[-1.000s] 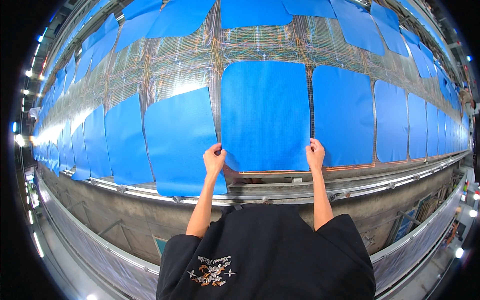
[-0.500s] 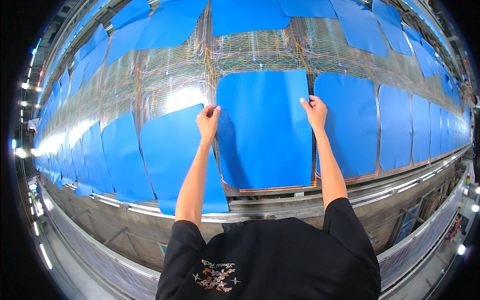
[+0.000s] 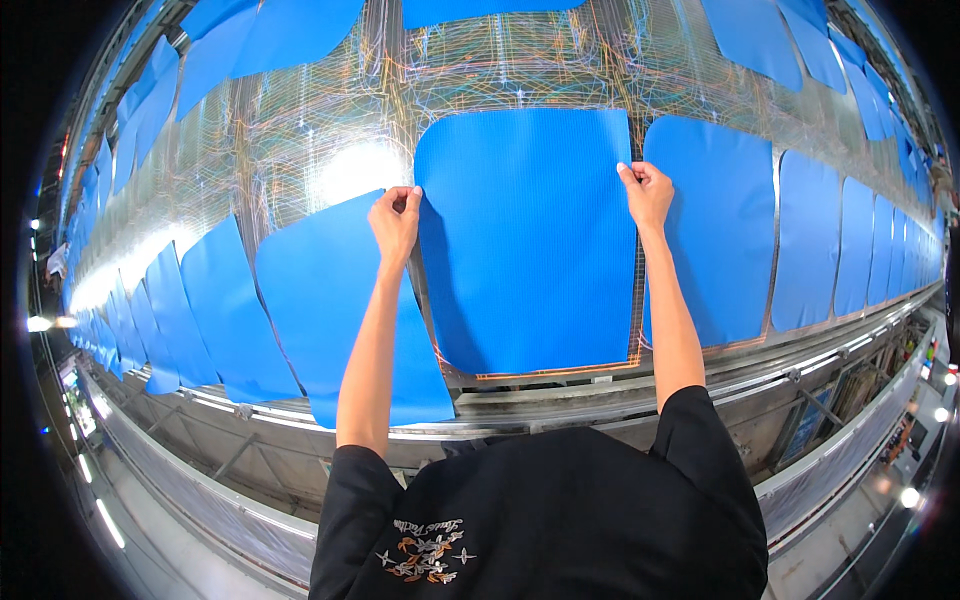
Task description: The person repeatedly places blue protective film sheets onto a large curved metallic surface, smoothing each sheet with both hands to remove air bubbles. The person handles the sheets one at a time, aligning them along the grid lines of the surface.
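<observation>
Seemingly pinching, with narrowed left fingers (image 3: 412, 200) and right fingers (image 3: 633, 178), opposite long edges of the blue sheet (image 3: 530, 260), past midway; lying between, equally near both, on the desk (image 3: 520, 75); running lengthwise straight ahead.

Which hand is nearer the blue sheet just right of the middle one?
The right hand, at the left edge of that sheet; the left hand is beyond the middle sheet.

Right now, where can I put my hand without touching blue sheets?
The lined table is bare between the far blue sheets and near blue sheets. The near row is crowded: narrow gaps, left hand and right hand at the sides of the middle sheet.
</observation>
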Available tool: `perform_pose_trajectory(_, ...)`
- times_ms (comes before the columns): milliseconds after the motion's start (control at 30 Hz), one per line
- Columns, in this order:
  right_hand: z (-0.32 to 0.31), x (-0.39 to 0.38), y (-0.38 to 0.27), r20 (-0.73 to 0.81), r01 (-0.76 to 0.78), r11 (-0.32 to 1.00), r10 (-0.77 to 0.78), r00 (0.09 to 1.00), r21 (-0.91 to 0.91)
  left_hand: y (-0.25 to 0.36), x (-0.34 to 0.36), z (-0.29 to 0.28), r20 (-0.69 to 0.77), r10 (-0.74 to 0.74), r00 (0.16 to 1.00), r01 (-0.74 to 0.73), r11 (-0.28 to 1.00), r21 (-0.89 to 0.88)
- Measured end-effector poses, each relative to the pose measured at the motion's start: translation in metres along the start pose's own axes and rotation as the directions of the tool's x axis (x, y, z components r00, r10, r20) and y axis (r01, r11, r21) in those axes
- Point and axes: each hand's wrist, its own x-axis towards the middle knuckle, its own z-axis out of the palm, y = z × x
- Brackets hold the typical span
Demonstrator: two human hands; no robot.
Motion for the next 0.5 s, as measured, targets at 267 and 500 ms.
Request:
perform_pose_trajectory(267,0.000,0.004,-0.005,-0.004,-0.032,0.999,0.032,0.999,-0.038,0.007,0.005,0.000,0.007,-0.002,1.000,0.002,0.999,0.054)
perform_pose_trajectory(500,0.000,0.006,-0.011,-0.012,-0.081,0.996,0.080,0.997,-0.050,0.007,0.008,0.000,0.013,-0.032,0.999,0.031,0.997,0.071)
